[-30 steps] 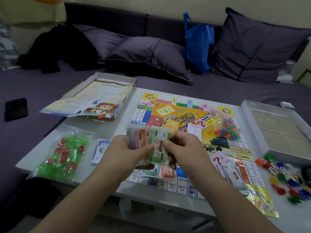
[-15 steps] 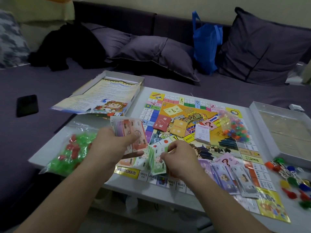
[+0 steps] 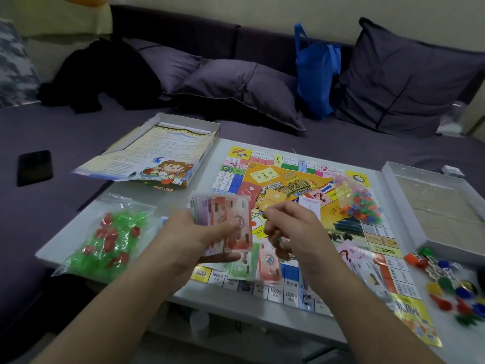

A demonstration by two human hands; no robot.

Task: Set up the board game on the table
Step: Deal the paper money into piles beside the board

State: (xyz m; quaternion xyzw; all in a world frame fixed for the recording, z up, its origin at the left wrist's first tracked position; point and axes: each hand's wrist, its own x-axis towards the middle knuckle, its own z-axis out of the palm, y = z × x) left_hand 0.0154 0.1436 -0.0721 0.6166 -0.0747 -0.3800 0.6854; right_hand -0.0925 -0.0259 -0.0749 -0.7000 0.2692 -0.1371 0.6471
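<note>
Home living rm. Long purple sofa (image 3: 65, 132) runs behind a low white surface (image 3: 168, 203), w/ loose dark cushions (image 3: 244, 85) propped vs. its backrest. Black garment (image 3: 105, 74) dumped on the seat, phone (image 3: 34, 167) lying near it, blue tote bag (image 3: 313, 74) leaning btwn cushions. Plain cream wall (image 3: 262, 11) above. Board game (image 3: 294, 190) spread out on the surface, casual domestic setup.

Dim room: purple sofa (image 3: 78, 132) with cushions (image 3: 236, 85) behind a white table (image 3: 157, 206)
</note>
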